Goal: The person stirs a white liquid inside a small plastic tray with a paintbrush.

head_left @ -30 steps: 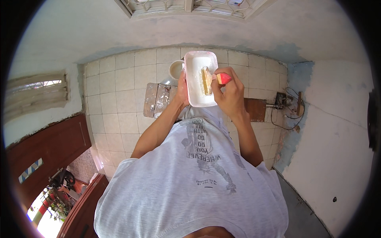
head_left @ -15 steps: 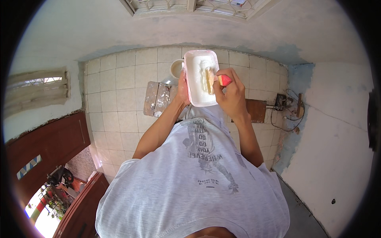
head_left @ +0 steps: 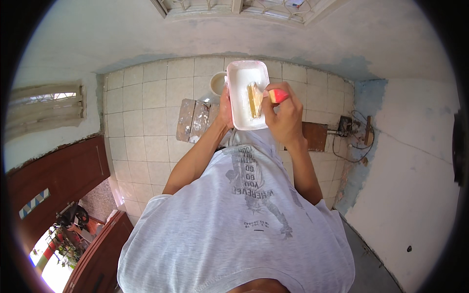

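My left hand [head_left: 225, 108] is closed around the left side of a white rectangular tray [head_left: 236, 120], held up in front of my chest. White paint [head_left: 245, 76] coats the tray's inside. Wrapped around a handle with a red end, my right hand [head_left: 285, 117] holds a paintbrush [head_left: 255, 100] from the right side. Its wide head, with a gold-coloured band and white paint along the edges, is over the tray's inside. Whether the bristles touch the tray's bottom I cannot tell.
A round white bucket [head_left: 217, 84] stands on the tiled floor behind the tray. Left of it is a paint-stained wooden stool [head_left: 193, 121]. To the right lie a brown board [head_left: 315, 136] and a wall box with loose cables [head_left: 346, 126]. A brown door [head_left: 58, 183] stands at the left.
The brush head has turned and shifted slightly left in the tray, so more of its gold band shows. Both hands keep their holds.
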### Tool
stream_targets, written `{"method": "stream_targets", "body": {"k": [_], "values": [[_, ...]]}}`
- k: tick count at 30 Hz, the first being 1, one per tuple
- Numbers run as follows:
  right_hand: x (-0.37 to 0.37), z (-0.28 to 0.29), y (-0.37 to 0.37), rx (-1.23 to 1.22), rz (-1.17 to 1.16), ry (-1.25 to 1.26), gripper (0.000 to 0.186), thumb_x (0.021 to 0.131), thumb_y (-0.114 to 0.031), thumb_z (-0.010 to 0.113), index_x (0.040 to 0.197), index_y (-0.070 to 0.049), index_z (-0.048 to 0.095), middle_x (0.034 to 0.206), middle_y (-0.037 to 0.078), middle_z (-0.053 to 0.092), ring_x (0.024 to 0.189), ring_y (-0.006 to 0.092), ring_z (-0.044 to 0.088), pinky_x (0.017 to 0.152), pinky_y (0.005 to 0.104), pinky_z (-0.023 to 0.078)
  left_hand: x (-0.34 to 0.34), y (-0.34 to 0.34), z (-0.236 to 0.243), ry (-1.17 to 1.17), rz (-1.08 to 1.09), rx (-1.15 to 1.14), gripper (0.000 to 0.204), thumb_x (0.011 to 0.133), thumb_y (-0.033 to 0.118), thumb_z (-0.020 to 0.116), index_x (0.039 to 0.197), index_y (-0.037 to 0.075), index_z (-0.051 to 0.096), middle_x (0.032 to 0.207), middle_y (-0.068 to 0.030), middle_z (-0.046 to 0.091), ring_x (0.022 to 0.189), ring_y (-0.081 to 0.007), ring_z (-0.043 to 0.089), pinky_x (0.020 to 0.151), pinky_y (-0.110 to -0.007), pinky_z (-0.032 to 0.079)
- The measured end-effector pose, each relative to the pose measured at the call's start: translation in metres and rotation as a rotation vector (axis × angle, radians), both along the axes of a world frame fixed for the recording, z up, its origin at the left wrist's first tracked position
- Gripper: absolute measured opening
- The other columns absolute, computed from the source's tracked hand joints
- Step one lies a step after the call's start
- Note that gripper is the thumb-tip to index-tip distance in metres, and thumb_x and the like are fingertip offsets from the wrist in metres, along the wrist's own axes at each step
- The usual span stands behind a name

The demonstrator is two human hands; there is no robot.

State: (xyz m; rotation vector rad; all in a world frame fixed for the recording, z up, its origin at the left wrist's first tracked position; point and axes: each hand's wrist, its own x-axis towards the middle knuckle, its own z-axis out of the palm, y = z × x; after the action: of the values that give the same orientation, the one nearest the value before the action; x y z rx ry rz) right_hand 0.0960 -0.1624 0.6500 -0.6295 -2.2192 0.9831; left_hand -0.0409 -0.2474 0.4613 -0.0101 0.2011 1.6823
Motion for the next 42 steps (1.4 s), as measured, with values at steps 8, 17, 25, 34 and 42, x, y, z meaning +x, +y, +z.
{"method": "stream_targets", "body": {"k": [8,17,25,34,42], "values": [[-0.010,0.013,0.025,0.147,-0.046,0.054,0.009,0.092,0.003,0.067,0.099,0.000,0.062,0.093,0.015,0.064,0.067,0.0319,0.066,0.063,0.0422,0.054,0.005,0.002,0.018,0.085,-0.001,-0.133,0.075,0.112,0.061,0.028,0.157,0.004,0.046,0.149,-0.0168,0.061,0.132,-0.0313,0.065,0.113,-0.050,0.054],[-0.012,-0.015,-0.009,0.000,0.052,-0.026,0.008,0.094,0.002,0.067,0.100,0.002,0.062,0.091,0.014,0.064,0.064,0.0231,0.067,0.059,0.0351,0.053,0.006,-0.001,0.000,-0.001,-0.019,-0.062,0.075,0.110,0.064,0.028,0.154,0.007,0.049,0.146,-0.0158,0.063,0.131,-0.0303,0.065,0.114,-0.049,0.053],[0.009,0.029,0.005,0.069,-0.100,0.073,0.009,0.093,0.001,0.069,0.100,0.000,0.064,0.092,0.014,0.067,0.078,0.0295,0.070,0.070,0.0400,0.056,0.003,-0.003,0.019,0.068,-0.008,-0.104,0.078,0.110,0.064,0.029,0.163,0.008,0.038,0.158,-0.0162,0.053,0.139,-0.0323,0.059,0.118,-0.051,0.050],[0.001,0.001,-0.014,-0.068,0.044,-0.072,0.009,0.093,0.001,0.069,0.100,0.001,0.064,0.096,0.014,0.066,0.068,0.0272,0.067,0.065,0.0386,0.056,0.005,-0.004,0.015,0.043,-0.010,-0.097,0.075,0.110,0.063,0.028,0.159,0.008,0.044,0.151,-0.0161,0.059,0.134,-0.0307,0.063,0.115,-0.051,0.052],[0.002,0.008,-0.015,-0.058,0.015,-0.054,0.004,0.098,0.000,0.067,0.100,0.002,0.064,0.093,0.013,0.066,0.073,0.0254,0.067,0.066,0.0360,0.053,0.003,-0.007,-0.003,0.035,-0.005,-0.107,0.075,0.110,0.063,0.031,0.157,0.006,0.046,0.150,-0.0161,0.060,0.133,-0.0307,0.064,0.114,-0.049,0.053]]}}
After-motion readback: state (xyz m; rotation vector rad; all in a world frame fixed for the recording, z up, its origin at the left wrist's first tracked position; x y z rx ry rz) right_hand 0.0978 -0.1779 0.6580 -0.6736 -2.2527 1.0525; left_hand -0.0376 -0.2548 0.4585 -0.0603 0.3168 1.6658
